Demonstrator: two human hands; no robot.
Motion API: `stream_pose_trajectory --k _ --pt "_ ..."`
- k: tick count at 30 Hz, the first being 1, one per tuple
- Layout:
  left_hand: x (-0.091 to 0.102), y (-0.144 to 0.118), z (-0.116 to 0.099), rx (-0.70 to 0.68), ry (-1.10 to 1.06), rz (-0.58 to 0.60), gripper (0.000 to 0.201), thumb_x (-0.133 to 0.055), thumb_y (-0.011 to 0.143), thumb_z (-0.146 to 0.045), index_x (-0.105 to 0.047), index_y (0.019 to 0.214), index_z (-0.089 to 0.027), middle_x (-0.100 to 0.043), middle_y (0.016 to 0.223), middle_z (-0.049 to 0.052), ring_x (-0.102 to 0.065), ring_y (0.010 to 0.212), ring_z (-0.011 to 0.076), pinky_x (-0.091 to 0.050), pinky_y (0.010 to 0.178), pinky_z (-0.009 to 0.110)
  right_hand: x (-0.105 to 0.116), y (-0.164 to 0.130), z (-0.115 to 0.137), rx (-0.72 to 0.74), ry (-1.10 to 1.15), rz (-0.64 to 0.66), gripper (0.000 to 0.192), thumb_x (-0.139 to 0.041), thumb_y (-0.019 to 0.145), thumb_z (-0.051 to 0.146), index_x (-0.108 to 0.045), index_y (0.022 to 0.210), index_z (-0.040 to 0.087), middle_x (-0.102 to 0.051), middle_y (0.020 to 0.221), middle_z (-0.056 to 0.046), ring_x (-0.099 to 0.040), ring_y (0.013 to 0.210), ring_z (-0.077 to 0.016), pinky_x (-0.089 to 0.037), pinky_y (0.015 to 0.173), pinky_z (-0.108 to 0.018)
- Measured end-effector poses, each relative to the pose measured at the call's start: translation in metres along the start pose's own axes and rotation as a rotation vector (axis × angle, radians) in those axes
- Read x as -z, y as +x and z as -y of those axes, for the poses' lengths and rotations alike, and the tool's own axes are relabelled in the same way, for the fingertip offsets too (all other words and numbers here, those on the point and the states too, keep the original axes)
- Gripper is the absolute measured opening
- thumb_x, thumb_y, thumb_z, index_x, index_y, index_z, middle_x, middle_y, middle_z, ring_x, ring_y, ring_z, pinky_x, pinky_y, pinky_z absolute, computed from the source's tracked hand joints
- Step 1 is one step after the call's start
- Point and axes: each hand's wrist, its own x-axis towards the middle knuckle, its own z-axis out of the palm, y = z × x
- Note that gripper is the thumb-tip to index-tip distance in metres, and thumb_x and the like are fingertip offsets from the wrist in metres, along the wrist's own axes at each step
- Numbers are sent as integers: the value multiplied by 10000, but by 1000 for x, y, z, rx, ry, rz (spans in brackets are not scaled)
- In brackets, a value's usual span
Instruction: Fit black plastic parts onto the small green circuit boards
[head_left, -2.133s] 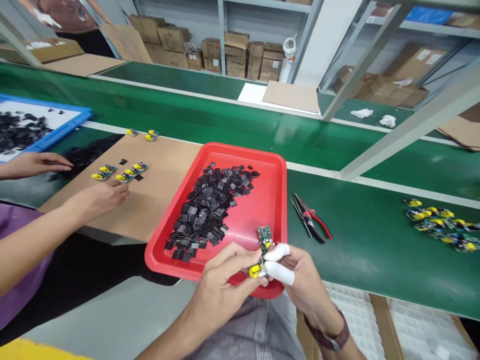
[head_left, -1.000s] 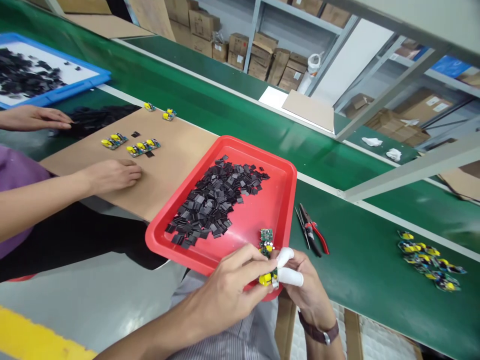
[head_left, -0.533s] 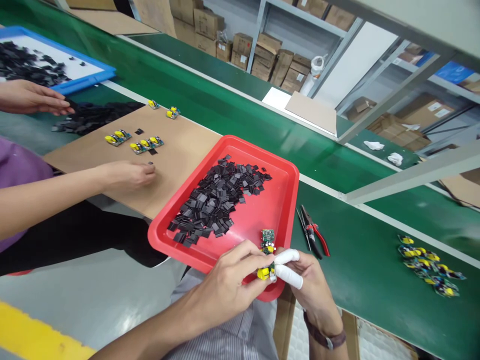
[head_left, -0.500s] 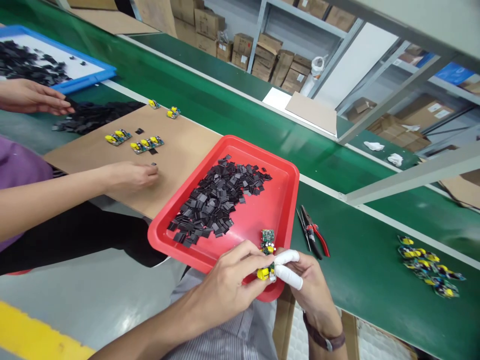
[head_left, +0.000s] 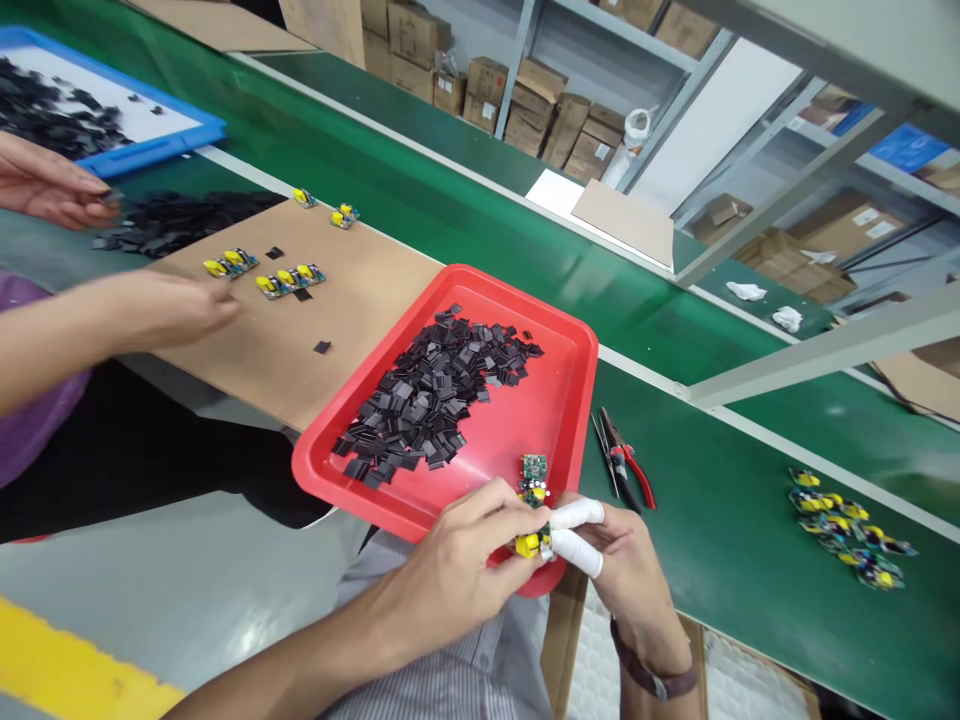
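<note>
Over the near right corner of a red tray, both my hands meet on a small circuit board with yellow parts. My left hand pinches it from the left between thumb and fingers. White finger cots cover the thumb and forefinger of my right hand, which grip the board's right side. Another small green board with a yellow part shows just beyond my left fingertips; whether it is joined to the held one I cannot tell. Many black flat pieces lie heaped in the tray.
Right of the tray lie tweezers and red-and-black pliers. Several circuit boards are grouped farther right on the green bench. At left, a co-worker's hands move above cardboard bearing boards and black pieces. A blue tray stands beyond.
My hands keep nearly the same grip on the board. The co-worker's nearer hand has drawn back left, leaving a black piece on the cardboard; their other hand has also shifted left.
</note>
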Motion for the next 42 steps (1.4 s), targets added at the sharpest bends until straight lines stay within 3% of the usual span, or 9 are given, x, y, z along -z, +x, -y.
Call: stream_pose_trajectory --k 6,10,18,22,27,30,37,42 --pt "0 1 3 -31 -39 -17 399 -660 928 -65 -695 1302 -198 -680 1067 91 -714 942 182 -633 847 341 -2 0 -9 -21 122 -51 186 -883 793 255 -826 970 252 -796 838 -39 -736 701 -177 -623 701 -280" --pt "-1 0 6 -45 -38 -27 408 -671 920 -56 -693 1299 -206 -683 1079 81 -714 949 176 -632 856 333 -7 -1 -12 -19 166 -94 151 -907 755 261 -803 863 241 -784 805 -26 -723 666 -169 -610 659 -263" --pt "-4 -5 12 -147 94 -21 411 -639 938 -38 -665 1331 -158 -690 1054 98 -686 946 191 -630 838 354 -7 -7 -7 -42 -31 -128 230 -925 732 235 -819 936 237 -790 851 -42 -738 712 -204 -636 699 -301" --pt "-4 -4 17 -84 74 -6 322 -673 941 -95 -695 1259 -137 -690 1014 89 -690 899 185 -630 800 347 -7 -2 -3 15 -89 -106 171 -914 743 229 -834 891 254 -794 873 -34 -742 772 -199 -637 758 -293" --pt "-4 -3 22 -60 12 -56 381 -682 927 -80 -677 1295 -181 -678 1083 78 -699 950 167 -626 838 321 -6 -1 -19 -18 88 -143 220 -882 792 267 -822 1004 260 -809 936 -44 -753 805 -186 -633 805 -300" --pt "-5 -3 22 -57 -7 -43 416 -665 915 -38 -683 1297 -203 -663 1096 71 -698 975 162 -621 857 308 -6 -3 -28 -25 119 -176 190 -888 784 275 -816 957 243 -805 938 -47 -751 847 -197 -624 818 -300" --pt "-8 -5 22 -53 1 -8 431 -635 928 -34 -689 1302 -241 -637 1090 68 -685 968 166 -618 838 314 -2 -8 -29 -11 37 -155 114 -821 861 262 -788 962 219 -774 910 -49 -724 789 -195 -609 762 -305" --pt "-9 -7 21 -34 2 3 417 -627 950 -62 -670 1324 -241 -622 1079 61 -676 967 161 -616 850 315 -3 -9 -18 -1 -43 -146 194 -876 788 194 -797 956 252 -769 889 -20 -710 741 -177 -598 731 -275"
